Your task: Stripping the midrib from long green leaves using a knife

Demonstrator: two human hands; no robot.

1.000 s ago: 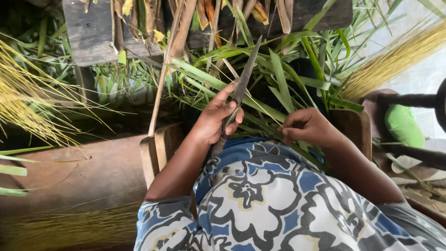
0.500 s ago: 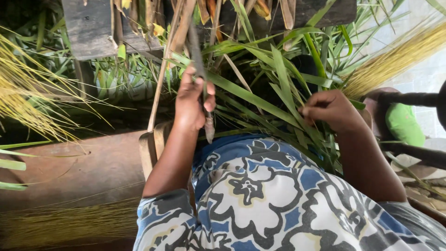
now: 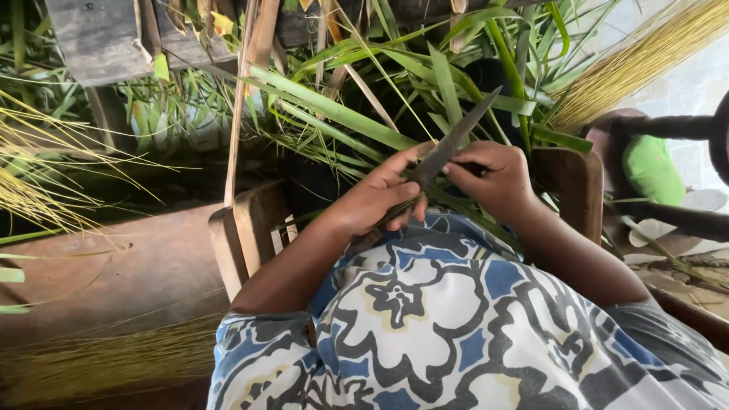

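My left hand point(image 3: 377, 199) grips the handle of a long dark knife point(image 3: 452, 144), whose blade points up and to the right. My right hand point(image 3: 492, 178) sits close beside it, fingers pinched on a thin green palm leaf strip point(image 3: 464, 165) right at the blade. Both hands hover above my lap, which is covered by blue, white and black patterned cloth point(image 3: 456, 326). A heap of long green palm leaves point(image 3: 342, 114) spreads just beyond the hands.
Bundles of pale yellow leaf ribs lie at the left point(image 3: 38, 190), at the lower left point(image 3: 106, 361) and at the upper right point(image 3: 645, 61). A wooden stool frame point(image 3: 247, 228) stands by my left arm. A dark chair with a green cushion point(image 3: 653, 167) is at the right.
My left hand came down from up by the leaves and swung the knife toward the right. My right hand moved left to meet it at the blade.
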